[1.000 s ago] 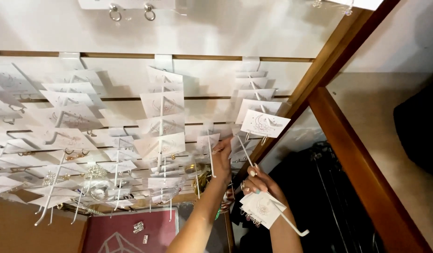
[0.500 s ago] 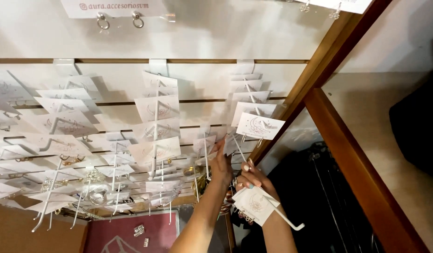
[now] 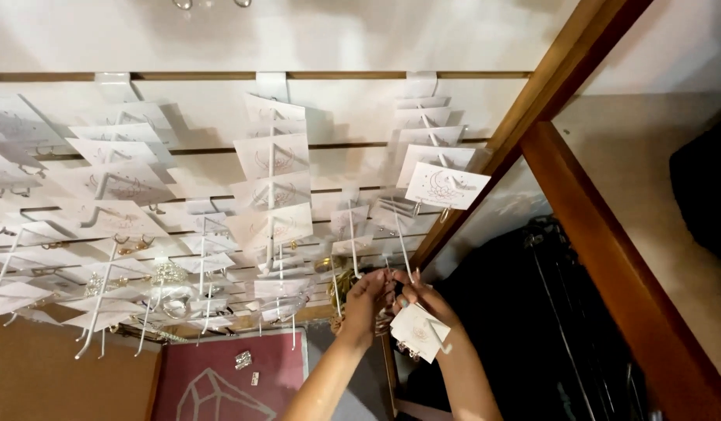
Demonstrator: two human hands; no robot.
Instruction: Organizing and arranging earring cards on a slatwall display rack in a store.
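White slatwall panel (image 3: 337, 31), rows of white peg hooks (image 3: 351, 238) loaded with white jewellery cards (image 3: 271, 156). Both hands are raised together at the lower middle of the display. Left hand (image 3: 368, 300): fingers curled in, pinching at something small near a hook's tip, too small to tell what. Right hand (image 3: 423, 300): fingers closed around a small stack of white cards (image 3: 417, 331), a thin white peg (image 3: 438, 341) lying across it. The two hands touch at the fingertips. Another card with a crescent design (image 3: 445, 185) hangs on a hook up and right of them. Wooden frame (image 3: 602, 234) runs along the right edge; a dark red board (image 3: 220, 378) sits below.
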